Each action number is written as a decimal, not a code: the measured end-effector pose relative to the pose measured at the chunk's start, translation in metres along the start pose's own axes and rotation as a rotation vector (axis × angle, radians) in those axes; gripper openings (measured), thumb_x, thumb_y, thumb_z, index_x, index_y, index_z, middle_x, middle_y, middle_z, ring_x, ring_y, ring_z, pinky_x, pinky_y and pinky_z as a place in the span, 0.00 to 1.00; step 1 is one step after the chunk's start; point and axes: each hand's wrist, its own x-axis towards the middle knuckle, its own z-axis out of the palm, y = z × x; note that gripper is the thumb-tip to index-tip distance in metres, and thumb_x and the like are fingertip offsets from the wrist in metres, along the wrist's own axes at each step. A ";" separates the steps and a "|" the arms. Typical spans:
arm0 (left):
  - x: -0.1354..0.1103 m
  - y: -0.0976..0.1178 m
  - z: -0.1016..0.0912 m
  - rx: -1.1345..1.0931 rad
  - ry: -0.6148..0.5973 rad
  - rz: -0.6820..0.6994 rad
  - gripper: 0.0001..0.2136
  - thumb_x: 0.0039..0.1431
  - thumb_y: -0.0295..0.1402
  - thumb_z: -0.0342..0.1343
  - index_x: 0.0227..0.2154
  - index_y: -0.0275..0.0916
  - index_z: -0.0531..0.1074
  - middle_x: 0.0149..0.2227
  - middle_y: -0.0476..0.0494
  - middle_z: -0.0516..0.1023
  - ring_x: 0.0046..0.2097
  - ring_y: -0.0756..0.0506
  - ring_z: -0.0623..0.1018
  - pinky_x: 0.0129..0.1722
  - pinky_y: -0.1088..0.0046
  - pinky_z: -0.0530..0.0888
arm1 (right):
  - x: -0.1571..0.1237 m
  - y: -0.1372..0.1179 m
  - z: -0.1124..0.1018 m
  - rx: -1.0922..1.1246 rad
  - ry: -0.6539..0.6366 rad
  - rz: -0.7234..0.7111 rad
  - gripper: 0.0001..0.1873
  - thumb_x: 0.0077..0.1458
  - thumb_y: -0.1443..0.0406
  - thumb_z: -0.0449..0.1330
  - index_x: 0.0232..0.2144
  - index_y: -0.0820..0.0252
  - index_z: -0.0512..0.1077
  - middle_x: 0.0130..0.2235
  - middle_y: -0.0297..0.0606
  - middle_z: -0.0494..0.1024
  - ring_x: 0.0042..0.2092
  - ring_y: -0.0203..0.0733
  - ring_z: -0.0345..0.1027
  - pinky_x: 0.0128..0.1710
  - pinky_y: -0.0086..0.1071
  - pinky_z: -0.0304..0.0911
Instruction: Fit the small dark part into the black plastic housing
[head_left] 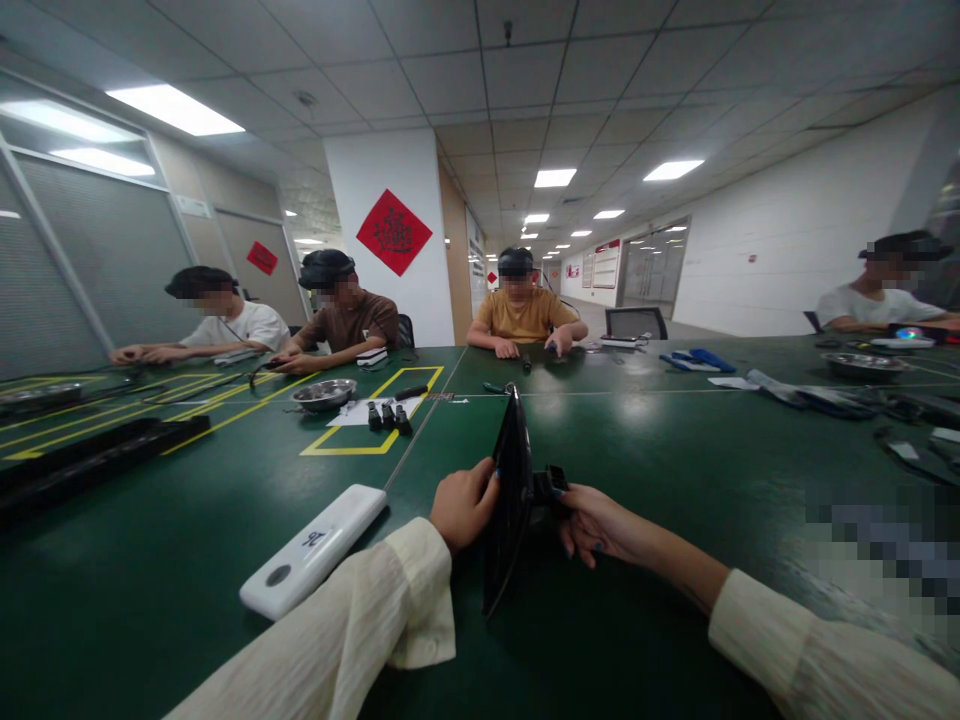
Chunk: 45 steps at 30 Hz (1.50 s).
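Left hand (463, 507) pinching black panel (510, 510), right hand (602, 524) black fitting (553, 480); metal bowl (324, 403) beyond, contents unclear.

the green table (637, 440) marked with yellow lines (345, 451) carries a white rounded device (322, 545) at the near left, a long black object (105, 452) farther left, a metal bowl (322, 402) beside a white sheet (347, 414), and, toward the right, a blue item (709, 360) and another metal bowl (864, 372).
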 end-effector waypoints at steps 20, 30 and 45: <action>0.001 0.002 -0.002 -0.019 -0.046 -0.023 0.20 0.63 0.40 0.31 0.28 0.39 0.67 0.27 0.45 0.73 0.32 0.47 0.74 0.28 0.75 0.59 | -0.001 0.000 0.000 -0.007 -0.022 -0.018 0.28 0.53 0.50 0.53 0.47 0.66 0.58 0.19 0.36 0.73 0.12 0.27 0.49 0.13 0.22 0.58; 0.001 0.000 0.000 -0.017 -0.021 -0.012 0.17 0.63 0.39 0.31 0.34 0.40 0.64 0.29 0.46 0.74 0.33 0.46 0.75 0.30 0.74 0.61 | -0.002 -0.002 0.002 -0.008 -0.011 -0.003 0.27 0.53 0.51 0.52 0.47 0.65 0.58 0.19 0.36 0.72 0.13 0.28 0.49 0.13 0.22 0.57; 0.002 0.001 -0.001 -0.018 -0.064 -0.025 0.25 0.63 0.41 0.29 0.23 0.38 0.68 0.24 0.44 0.72 0.29 0.48 0.73 0.27 0.75 0.57 | -0.002 -0.003 0.003 -0.008 -0.013 -0.010 0.26 0.53 0.51 0.53 0.46 0.65 0.58 0.19 0.35 0.72 0.12 0.27 0.48 0.13 0.22 0.57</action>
